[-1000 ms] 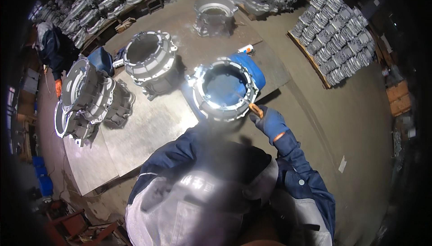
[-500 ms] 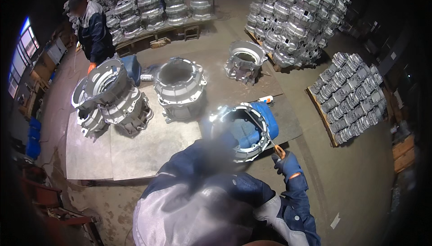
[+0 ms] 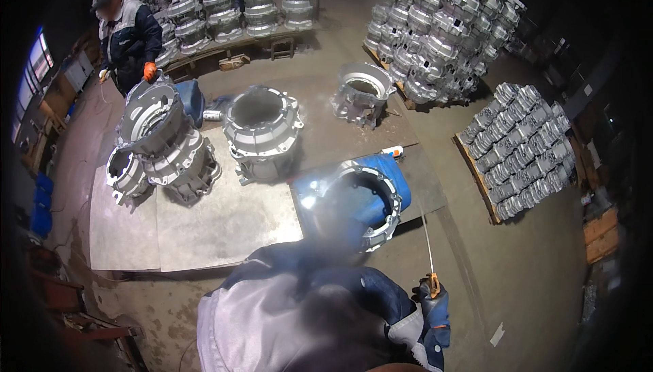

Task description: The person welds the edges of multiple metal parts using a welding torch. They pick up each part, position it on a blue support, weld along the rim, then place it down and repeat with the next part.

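Right hand (image 3: pixel 435 307), gloved in blue, closed around the orange handle of a thin metal rod (image 3: pixel 426 239) at near right; the rod runs up toward a round grey casting (image 3: pixel 360 202) that rests on a blue drum (image 3: pixel 391 174) beside the counter (image 3: pixel 224 222). The left hand is hidden; its state cannot be told. A small white-and-orange can (image 3: pixel 392 150) lies just beyond the drum. At far left, another person's orange glove (image 3: pixel 149 71) touches stacked castings (image 3: pixel 163 137).
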Action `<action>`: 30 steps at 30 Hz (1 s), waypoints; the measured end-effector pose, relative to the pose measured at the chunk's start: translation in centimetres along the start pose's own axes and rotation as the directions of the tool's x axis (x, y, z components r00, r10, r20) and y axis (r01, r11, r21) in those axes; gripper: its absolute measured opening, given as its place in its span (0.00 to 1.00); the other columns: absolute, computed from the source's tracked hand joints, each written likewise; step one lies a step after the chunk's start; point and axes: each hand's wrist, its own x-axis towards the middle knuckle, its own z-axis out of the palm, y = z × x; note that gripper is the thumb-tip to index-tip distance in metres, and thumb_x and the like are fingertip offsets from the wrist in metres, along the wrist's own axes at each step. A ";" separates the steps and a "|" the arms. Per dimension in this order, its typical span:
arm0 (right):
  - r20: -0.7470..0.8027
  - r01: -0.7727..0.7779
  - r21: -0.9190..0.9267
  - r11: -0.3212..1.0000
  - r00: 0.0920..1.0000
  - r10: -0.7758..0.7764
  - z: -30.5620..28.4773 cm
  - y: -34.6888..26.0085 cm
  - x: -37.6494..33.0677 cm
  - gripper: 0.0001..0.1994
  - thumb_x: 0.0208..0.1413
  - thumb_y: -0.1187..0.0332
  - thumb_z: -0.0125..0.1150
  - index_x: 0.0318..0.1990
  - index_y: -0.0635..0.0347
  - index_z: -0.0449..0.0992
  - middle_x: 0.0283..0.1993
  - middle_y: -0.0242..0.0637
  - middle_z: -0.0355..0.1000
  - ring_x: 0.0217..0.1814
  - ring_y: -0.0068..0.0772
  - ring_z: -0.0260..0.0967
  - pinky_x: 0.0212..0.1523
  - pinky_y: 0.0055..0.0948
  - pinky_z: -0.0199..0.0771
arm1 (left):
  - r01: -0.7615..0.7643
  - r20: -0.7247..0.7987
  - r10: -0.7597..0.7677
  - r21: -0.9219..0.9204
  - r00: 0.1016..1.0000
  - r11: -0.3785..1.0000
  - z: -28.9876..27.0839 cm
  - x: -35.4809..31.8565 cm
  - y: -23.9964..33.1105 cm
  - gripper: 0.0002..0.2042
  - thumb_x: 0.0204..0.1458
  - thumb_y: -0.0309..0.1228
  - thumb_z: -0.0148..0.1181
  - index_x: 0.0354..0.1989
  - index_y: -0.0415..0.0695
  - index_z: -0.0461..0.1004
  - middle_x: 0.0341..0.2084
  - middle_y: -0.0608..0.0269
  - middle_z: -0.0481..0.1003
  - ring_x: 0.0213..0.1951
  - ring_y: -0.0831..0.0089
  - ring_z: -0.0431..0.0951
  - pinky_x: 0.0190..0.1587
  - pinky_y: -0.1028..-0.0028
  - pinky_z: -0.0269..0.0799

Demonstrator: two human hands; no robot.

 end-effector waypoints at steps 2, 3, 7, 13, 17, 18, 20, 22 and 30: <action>-0.043 0.105 0.175 0.979 0.994 -0.099 0.1 1.3 -0.2 0.14 0.57 0.68 0.62 0.48 0.64 0.71 0.28 0.34 0.71 0.28 0.27 0.73 0.27 0.25 0.73 | 0.001 0.003 -0.001 0.006 1.000 1.000 0.0 -0.2 0.2 0.12 0.41 0.40 0.60 0.22 0.44 0.80 0.22 0.51 0.76 0.27 0.54 0.77 0.35 0.57 0.72; -0.058 0.157 0.221 0.963 0.987 -0.148 0.2 1.9 -0.4 0.15 0.57 0.68 0.62 0.49 0.64 0.70 0.28 0.34 0.72 0.29 0.26 0.73 0.28 0.24 0.73 | 0.008 0.003 -0.008 0.006 1.000 1.000 0.0 -0.3 0.4 0.12 0.41 0.40 0.60 0.22 0.44 0.80 0.22 0.51 0.76 0.27 0.54 0.77 0.35 0.57 0.72; -0.006 0.180 0.224 0.958 0.983 -0.184 -0.4 3.6 -0.9 0.20 0.55 0.64 0.66 0.50 0.64 0.69 0.32 0.37 0.75 0.29 0.26 0.73 0.31 0.24 0.75 | 0.003 0.022 -0.003 0.010 1.000 1.000 0.5 0.1 1.2 0.12 0.41 0.40 0.60 0.23 0.44 0.80 0.22 0.52 0.76 0.27 0.55 0.77 0.35 0.57 0.72; 0.114 0.426 -0.179 0.887 0.904 -0.412 -1.2 5.3 0.6 0.17 0.55 0.68 0.63 0.49 0.67 0.70 0.37 0.40 0.76 0.35 0.28 0.76 0.34 0.24 0.76 | 0.004 0.042 -0.005 0.030 0.999 1.000 2.0 2.8 2.8 0.12 0.43 0.41 0.60 0.23 0.44 0.80 0.22 0.53 0.77 0.27 0.56 0.77 0.35 0.58 0.72; 0.076 0.325 -0.137 0.936 0.945 -0.317 -0.7 3.8 1.4 0.11 0.55 0.74 0.58 0.46 0.66 0.71 0.34 0.34 0.72 0.34 0.25 0.73 0.33 0.23 0.73 | 0.035 0.026 -0.037 0.064 0.999 0.997 2.2 6.7 3.0 0.12 0.43 0.41 0.59 0.23 0.45 0.80 0.22 0.54 0.77 0.27 0.57 0.77 0.35 0.58 0.72; 0.056 0.201 -0.125 0.972 0.979 -0.195 -0.5 3.0 1.7 0.11 0.55 0.73 0.58 0.45 0.65 0.72 0.32 0.34 0.71 0.34 0.24 0.73 0.33 0.22 0.72 | 0.044 0.020 -0.045 0.070 0.999 0.997 1.9 7.9 2.9 0.12 0.43 0.41 0.59 0.23 0.45 0.80 0.22 0.54 0.77 0.27 0.57 0.77 0.35 0.58 0.72; 0.027 0.051 -0.305 0.951 0.999 -0.045 0.3 1.0 2.5 0.12 0.55 0.70 0.59 0.45 0.63 0.74 0.30 0.39 0.73 0.34 0.32 0.74 0.33 0.27 0.73 | 0.041 0.002 -0.041 0.076 0.999 0.996 1.1 9.0 2.4 0.12 0.44 0.41 0.59 0.23 0.45 0.80 0.22 0.54 0.77 0.27 0.57 0.77 0.35 0.59 0.72; 0.116 0.214 -0.567 0.795 0.977 -0.180 2.5 -1.0 4.1 0.15 0.55 0.64 0.59 0.48 0.60 0.74 0.31 0.44 0.74 0.34 0.41 0.75 0.34 0.33 0.73 | 0.018 -0.006 -0.018 0.066 1.000 0.998 -0.1 8.4 1.7 0.12 0.44 0.41 0.59 0.23 0.45 0.80 0.22 0.55 0.77 0.27 0.58 0.77 0.35 0.59 0.72; 0.250 0.210 -0.872 0.442 0.968 0.035 12.2 -10.0 12.8 0.23 0.56 0.46 0.53 0.49 0.53 0.77 0.39 0.53 0.75 0.42 0.55 0.73 0.45 0.43 0.73 | -0.181 0.011 0.184 0.223 0.983 0.958 -7.3 5.7 -0.6 0.12 0.45 0.41 0.58 0.24 0.45 0.80 0.22 0.56 0.77 0.27 0.59 0.78 0.36 0.59 0.72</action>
